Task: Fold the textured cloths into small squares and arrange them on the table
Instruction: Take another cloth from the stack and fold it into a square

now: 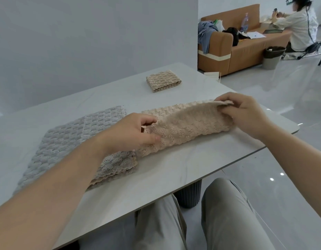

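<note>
Pinching the left end of the beige cloth (188, 125) between thumb and curled fingers, your left hand (136, 131) holds that end at the middle of the surface (174, 168). Your right hand (246, 112) grips the opposite end, with its fingers curled over the raised top edge. The beige cloth spans both hands as a long folded strip, its lower edge resting on the surface. Your left forearm crosses the grey cloth (66, 141), which lies spread flat just beside the strip on the left. A beige edge shows beneath its near corner. A folded beige square (163, 80) sits well apart toward the far side of the surface. Beyond the surface on the right are a sofa (246, 49), a bin (272, 55) and a seated person (300, 27).
</note>
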The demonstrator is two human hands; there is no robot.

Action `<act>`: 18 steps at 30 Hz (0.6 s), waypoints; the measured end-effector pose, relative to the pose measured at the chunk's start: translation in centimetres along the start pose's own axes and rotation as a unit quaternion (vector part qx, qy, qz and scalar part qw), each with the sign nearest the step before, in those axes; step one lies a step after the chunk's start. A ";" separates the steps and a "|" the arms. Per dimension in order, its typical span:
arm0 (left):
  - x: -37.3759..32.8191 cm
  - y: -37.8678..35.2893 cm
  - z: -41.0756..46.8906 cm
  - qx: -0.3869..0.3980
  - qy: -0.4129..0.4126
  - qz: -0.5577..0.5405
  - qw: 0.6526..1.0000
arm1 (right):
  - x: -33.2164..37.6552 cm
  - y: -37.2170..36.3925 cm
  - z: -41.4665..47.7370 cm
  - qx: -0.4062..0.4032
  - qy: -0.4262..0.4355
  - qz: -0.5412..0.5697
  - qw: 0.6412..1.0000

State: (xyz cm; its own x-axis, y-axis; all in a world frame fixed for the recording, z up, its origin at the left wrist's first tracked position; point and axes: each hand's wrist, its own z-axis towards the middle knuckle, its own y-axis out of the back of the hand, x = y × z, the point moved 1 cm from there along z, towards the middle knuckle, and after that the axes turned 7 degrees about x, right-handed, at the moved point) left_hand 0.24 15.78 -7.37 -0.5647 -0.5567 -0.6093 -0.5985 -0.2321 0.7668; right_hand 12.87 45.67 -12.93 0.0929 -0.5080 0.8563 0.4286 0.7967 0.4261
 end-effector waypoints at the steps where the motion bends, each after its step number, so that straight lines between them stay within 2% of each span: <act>1: 0.2 0.0 0.0 0.008 -0.008 -0.032 0.999 | 0.1 0.2 0.0 -0.015 -0.010 0.034 0.999; 5: 0.9 0.0 0.0 0.063 -0.025 -0.160 0.985 | 0.6 0.9 0.4 -0.041 -0.054 0.074 0.995; 9: 1.3 0.0 0.6 0.065 -0.007 -0.170 0.983 | 0.4 1.2 0.8 0.001 -0.102 0.065 0.993; 15: 1.3 0.7 2.6 -0.079 0.024 -0.133 0.988 | -0.1 0.7 3.3 -0.003 -0.125 -0.069 0.990; 18: 1.5 1.2 4.4 -0.145 0.028 -0.069 0.987 | -0.5 0.5 5.0 -0.015 -0.132 -0.127 0.983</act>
State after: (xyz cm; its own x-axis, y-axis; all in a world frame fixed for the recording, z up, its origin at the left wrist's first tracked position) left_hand -3.79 18.17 -8.23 -0.4522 -0.5444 -0.7065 -0.4748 -0.5237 0.7074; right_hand 8.56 47.99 -11.73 -0.2548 -0.5842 0.7706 0.4352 0.6423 0.6309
